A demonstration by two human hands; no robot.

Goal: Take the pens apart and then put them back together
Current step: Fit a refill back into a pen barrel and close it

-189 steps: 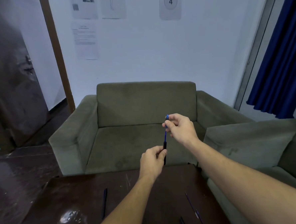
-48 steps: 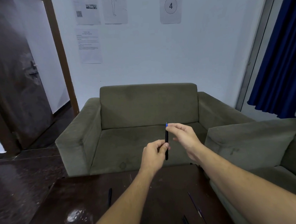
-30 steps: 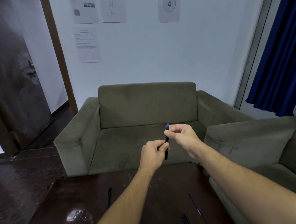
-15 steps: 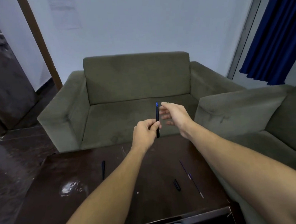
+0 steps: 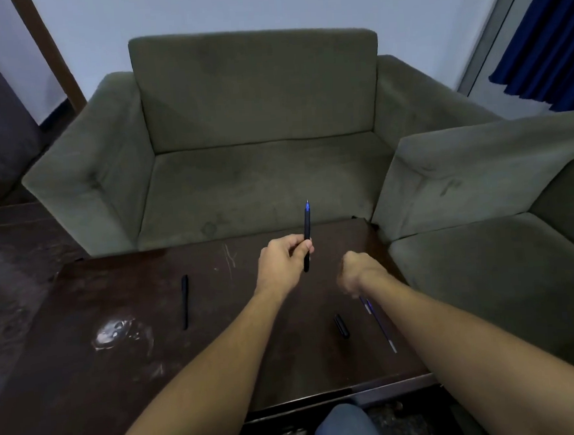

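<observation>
Green armchair [image 5: 256, 118] stands behind the table's far edge. Second sofa [image 5: 478, 188] sits off the table's right edge. Both are backdrop only. The dark wooden table [image 5: 87, 381] is the work surface. The person sits at its near edge, probably so the loose parts stay within arm's reach.

Left hand [image 5: 283, 263] is above the table's far middle, thumb and curled fingers pinching the held pen [image 5: 307, 229] around its lower half. The pen is upright, blue tip up, well clear of the table top. My guess is it is lifted and parked there to stay out of the way while the other hand goes down for a part. It looks assembled from here, but I can't confirm that.

Right hand [image 5: 356, 273] is low over the table's right part and motion-blurred. Its fingers curl downward over the far end of the refill [image 5: 381, 326]. I cannot tell whether it pinches the refill or only hovers over it.

Whole pen [image 5: 185, 301] lies flat on the table's left-middle, running near to far, untouched. The refill is thin and lies on the table's right part, slanting toward the near right corner. Short black piece [image 5: 341, 326] lies just beside the refill on the table-centre side, not touching it. It is likely a cap or barrel section, but too small to tell.

These loose parts sit together on the table's right side, probably because the right hand works them. One pen looks not yet reassembled.
</observation>
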